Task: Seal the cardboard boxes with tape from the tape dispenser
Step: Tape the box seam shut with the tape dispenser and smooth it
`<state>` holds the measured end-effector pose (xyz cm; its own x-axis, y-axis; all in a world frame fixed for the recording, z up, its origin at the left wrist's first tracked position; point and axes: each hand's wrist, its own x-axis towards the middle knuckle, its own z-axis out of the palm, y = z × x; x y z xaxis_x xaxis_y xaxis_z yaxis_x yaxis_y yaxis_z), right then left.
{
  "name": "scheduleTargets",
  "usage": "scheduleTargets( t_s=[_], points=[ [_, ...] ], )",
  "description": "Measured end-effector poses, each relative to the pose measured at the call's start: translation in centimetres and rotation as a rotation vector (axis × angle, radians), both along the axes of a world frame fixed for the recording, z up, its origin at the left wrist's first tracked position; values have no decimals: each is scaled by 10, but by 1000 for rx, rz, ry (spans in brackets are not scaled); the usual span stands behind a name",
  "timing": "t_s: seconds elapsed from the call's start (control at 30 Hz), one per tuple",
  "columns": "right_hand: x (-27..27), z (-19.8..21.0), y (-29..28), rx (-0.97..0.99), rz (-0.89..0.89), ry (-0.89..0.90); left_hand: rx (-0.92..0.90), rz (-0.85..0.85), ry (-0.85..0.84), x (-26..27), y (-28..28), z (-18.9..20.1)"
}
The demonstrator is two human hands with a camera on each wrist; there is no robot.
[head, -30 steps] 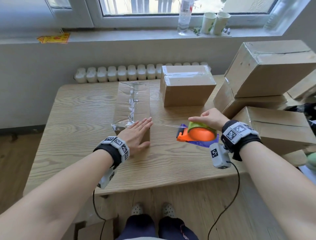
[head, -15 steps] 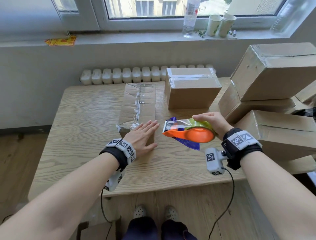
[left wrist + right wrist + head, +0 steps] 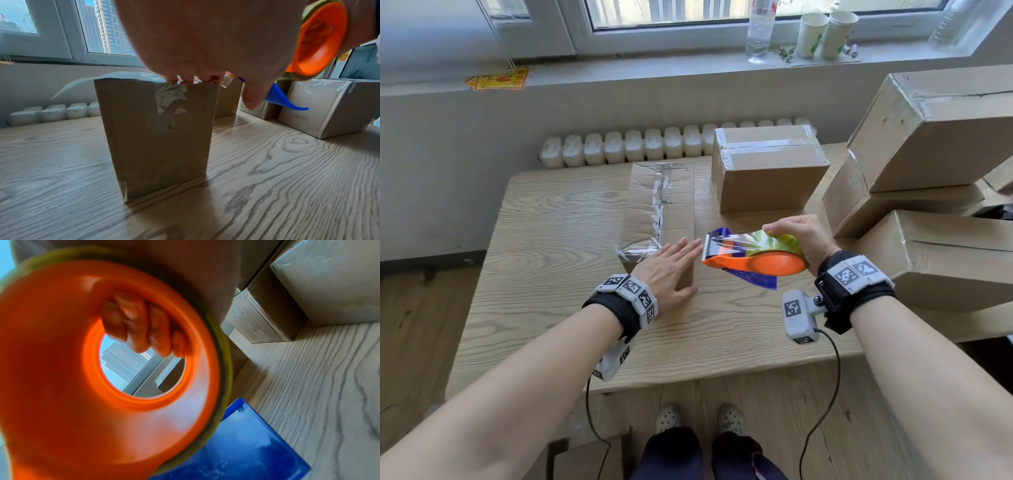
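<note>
**Tape cut, near end of box needs pressing down**

Nearest: left hand (image 3: 667, 270) flat on the near end of the narrow box (image 3: 659, 205), fingers straight and together, nothing gripped. Right hand (image 3: 796, 236) just beside it, off the table (image 3: 544, 274), fingers curled through the core of the tape dispenser (image 3: 753, 255) and clamped on it. Toothed edge points at the left fingertips, close but apart

Doing the step well, as I judge it:
- tape along the top seam is wrinkled, with a loose crumpled bit at the near left corner. Smooth it from the middle outward with the flat palm, then fold the tail over the edge
- hold the dispenser clear of the box so the free tape end doesn't grab cardboard
- keep fingers off the serrated blade

Farther back: taped box (image 3: 767, 164) at the far side of the table, stack of boxes (image 3: 928, 144) on the right. Can't tell which of those need tape

View differences:
- left wrist: front face of the box (image 3: 160, 138) with the tape tail stuck down over the top edge, creased. Head view hides that face behind the hand
- right wrist: fingertips (image 3: 141, 327) inside the orange hub (image 3: 82, 369), blue guard (image 3: 236, 443) below. Confirms the grip, shows nothing of the narrow box
- only the head view shows the whole seam and both hands together
</note>
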<state>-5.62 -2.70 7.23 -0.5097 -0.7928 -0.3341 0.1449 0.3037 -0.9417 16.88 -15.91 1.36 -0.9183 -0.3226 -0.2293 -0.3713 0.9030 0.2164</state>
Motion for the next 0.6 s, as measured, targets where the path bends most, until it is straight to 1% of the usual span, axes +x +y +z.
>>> scheduleTargets(
  t_s=[0.13, 0.37, 0.43, 0.5, 0.53, 0.6],
  points=[
    [2, 2, -4, -37, -30, 4, -16, -15, -17, -1, -1, 1],
    [3, -4, -5, -42, -65, 5, -23, -20, -15, -1, -1, 1],
    [3, -3, -6, -74, -137, -24, -38, -33, -33, -1, -1, 0],
    [0, 5, -10, -132, -242, -89, -48, -33, -46, -1, 1, -1],
    [-4, 10, -13, -149, -256, -88, -45, -24, -50, -1, 1, 0],
    [-8, 19, -15, -133, -231, 12, -29, -19, -62, -1, 1, 2]
  ],
)
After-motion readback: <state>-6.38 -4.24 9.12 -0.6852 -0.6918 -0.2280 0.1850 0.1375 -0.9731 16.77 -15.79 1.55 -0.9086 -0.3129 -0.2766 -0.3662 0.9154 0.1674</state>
